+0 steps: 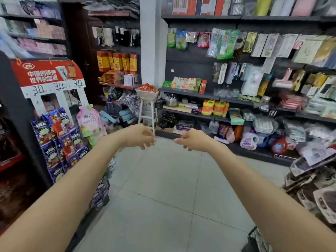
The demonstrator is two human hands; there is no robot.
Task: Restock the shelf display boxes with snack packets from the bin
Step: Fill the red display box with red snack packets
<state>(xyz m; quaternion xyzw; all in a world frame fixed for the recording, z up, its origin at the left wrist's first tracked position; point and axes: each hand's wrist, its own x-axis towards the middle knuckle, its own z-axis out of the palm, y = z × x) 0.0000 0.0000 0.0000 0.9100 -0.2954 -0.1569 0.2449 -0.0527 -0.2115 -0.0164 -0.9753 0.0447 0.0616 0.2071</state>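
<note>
A white bin [146, 94] heaped with red snack packets [147, 87] stands on a white stool [147, 113] at the far end of the aisle, beside a white pillar. Both my arms stretch forward over the floor, well short of the bin. My left hand [140, 136] hangs with loosely curled fingers and holds nothing. My right hand [192, 140] is likewise relaxed and empty. A row of small display boxes [185, 84] with green and red snack packets sits on the dark shelf just right of the bin.
A red cardboard display stand [51, 91] with blue snack bags juts into the aisle on the left. Dark shelving [254, 99] full of household goods runs along the right. Low racks [312, 179] crowd the right foreground. Grey tiled floor [163, 188] lies between.
</note>
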